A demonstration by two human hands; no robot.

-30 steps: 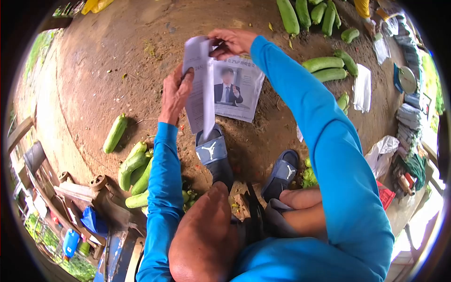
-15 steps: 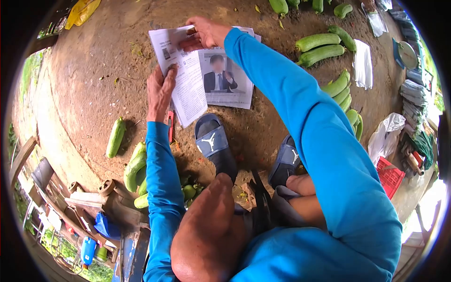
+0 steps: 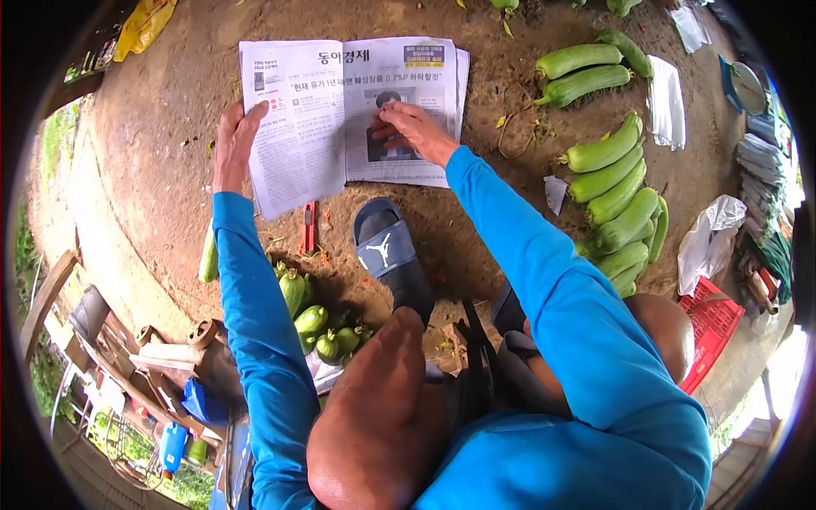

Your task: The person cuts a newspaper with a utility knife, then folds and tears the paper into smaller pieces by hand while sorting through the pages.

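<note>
A newspaper [image 3: 319,153] lies spread open on the dirt floor in front of me, with a photo and printed columns facing up. My left hand [image 3: 236,146] pinches its left edge, thumb on top and fingers partly hidden. Over the right-hand page, my right hand [image 3: 412,132] rests on the photo with its fingers stretched out, holding nothing. Just below the paper, a red utility knife [image 3: 308,228] is on the ground, close to my sandal [image 3: 384,246].
Long green squashes [image 3: 608,191] lie in a row at right, near white plastic bags [image 3: 666,102]. More squashes [image 3: 313,320] sit by my left knee. A red crate [image 3: 707,327] stands at lower right, and a clear bag [image 3: 710,234] is behind it.
The newspaper has been opened out flat and wider. My left hand has moved left with its edge, and my right hand has come down from the top onto the right page.
</note>
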